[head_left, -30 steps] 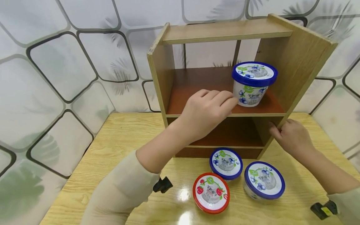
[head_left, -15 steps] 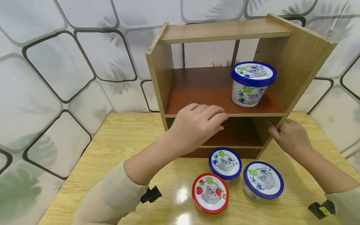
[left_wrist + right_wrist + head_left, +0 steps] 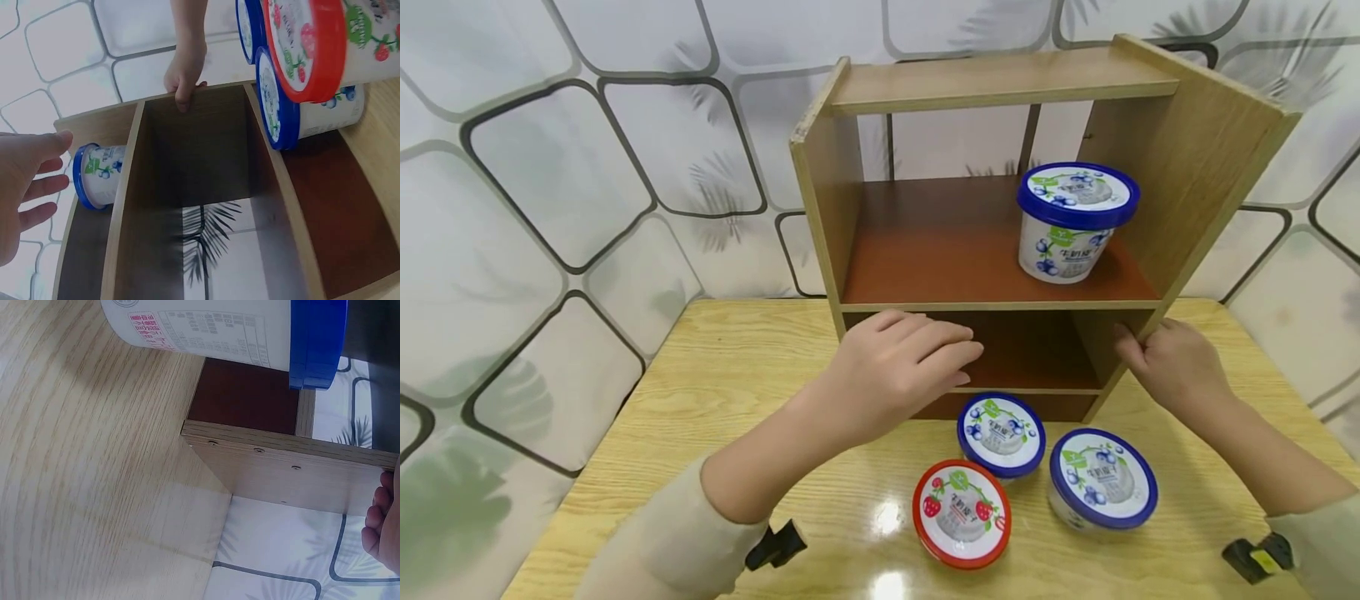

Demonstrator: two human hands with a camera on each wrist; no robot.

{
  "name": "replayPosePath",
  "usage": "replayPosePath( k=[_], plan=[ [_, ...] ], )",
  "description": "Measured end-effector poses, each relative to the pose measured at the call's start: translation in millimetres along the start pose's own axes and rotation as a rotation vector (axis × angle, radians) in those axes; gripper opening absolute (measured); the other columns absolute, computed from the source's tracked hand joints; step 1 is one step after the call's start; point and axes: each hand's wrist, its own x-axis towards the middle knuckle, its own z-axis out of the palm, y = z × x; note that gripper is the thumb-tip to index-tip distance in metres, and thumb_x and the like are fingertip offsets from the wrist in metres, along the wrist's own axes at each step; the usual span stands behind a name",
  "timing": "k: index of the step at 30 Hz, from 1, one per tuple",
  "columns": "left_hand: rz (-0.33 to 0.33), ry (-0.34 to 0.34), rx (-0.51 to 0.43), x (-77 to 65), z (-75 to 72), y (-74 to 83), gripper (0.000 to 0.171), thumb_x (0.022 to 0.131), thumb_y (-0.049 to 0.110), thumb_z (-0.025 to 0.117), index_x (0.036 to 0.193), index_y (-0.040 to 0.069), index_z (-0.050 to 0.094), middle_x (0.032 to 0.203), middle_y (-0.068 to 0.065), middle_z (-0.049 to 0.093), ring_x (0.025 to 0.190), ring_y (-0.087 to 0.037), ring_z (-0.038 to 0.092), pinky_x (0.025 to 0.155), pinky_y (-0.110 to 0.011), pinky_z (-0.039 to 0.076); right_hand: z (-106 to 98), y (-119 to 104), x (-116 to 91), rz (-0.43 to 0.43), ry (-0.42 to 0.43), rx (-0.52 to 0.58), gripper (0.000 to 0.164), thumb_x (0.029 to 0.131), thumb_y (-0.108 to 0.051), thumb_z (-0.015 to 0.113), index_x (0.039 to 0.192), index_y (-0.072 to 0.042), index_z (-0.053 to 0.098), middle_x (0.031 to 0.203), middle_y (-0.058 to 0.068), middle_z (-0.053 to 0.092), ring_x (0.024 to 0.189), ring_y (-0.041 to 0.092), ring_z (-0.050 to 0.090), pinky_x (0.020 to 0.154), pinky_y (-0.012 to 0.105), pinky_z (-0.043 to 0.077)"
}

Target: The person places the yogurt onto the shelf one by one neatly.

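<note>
A tub with a blue lid and blueberry pictures (image 3: pixel 1067 242) stands on the upper board of a small wooden shelf (image 3: pixel 1000 304), towards its right side. My left hand (image 3: pixel 895 371) hovers in front of the lower compartment, fingers loosely bent and holding nothing. In the left wrist view its fingers (image 3: pixel 47 185) are spread apart, clear of the tub. My right hand (image 3: pixel 1180 367) grips the front edge of the shelf's right side panel, the thumb on the inner face and the fingers outside.
On the wooden table (image 3: pixel 737 350) before the shelf stand two blue-lidded tubs, one nearer the shelf (image 3: pixel 1002 435) and one to the right (image 3: pixel 1103 479). A red-lidded strawberry tub (image 3: pixel 962 515) is closest to me. Patterned wall covering (image 3: pixel 700 150) rises behind.
My left hand has moved down and left, away from the tub on the upper board. That tub and my right hand have stayed in place.
</note>
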Motion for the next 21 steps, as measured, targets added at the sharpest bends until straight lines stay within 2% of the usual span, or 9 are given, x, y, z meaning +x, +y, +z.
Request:
replayPosePath(
  k=[5, 14, 21],
  plan=[
    [0.034, 0.001, -0.037, -12.2, -2.0, 2.2, 0.020, 0.087, 0.026, 0.068, 0.100, 0.012, 0.072, 0.099, 0.001, 0.072, 0.088, -0.012, 0.068, 0.082, -0.026, 0.053, 0.0, -0.4, 0.2, 0.003, -0.003, 0.005, 0.039, 0.089, -0.022, 0.049, 0.052, -0.011, 0.041, 0.048, 0.005, 0.041, 0.053, 0.037, 0.051, 0.041, 0.047, 0.035],
    [0.097, 0.019, -0.099, -29.8, 4.8, 3.1, 0.018, 0.085, 0.023, 0.070, 0.099, 0.012, 0.073, 0.097, 0.004, 0.072, 0.088, -0.011, 0.068, 0.082, -0.026, 0.052, 1.5, -0.4, -0.5, -0.019, 0.019, 0.000, 0.042, 0.089, -0.022, 0.049, 0.049, -0.012, 0.038, 0.047, 0.005, 0.040, 0.053, 0.037, 0.050, 0.042, 0.047, 0.035],
    [0.173, 0.012, -0.130, -43.4, 9.3, 3.2, 0.019, 0.087, 0.023, 0.067, 0.102, 0.012, 0.072, 0.099, 0.004, 0.072, 0.084, -0.010, 0.068, 0.075, -0.024, 0.053, 1.0, -0.9, 0.1, -0.017, 0.017, -0.005, 0.043, 0.089, -0.022, 0.049, 0.050, -0.013, 0.036, 0.047, 0.003, 0.037, 0.049, 0.031, 0.046, 0.039, 0.042, 0.031]
  ],
)
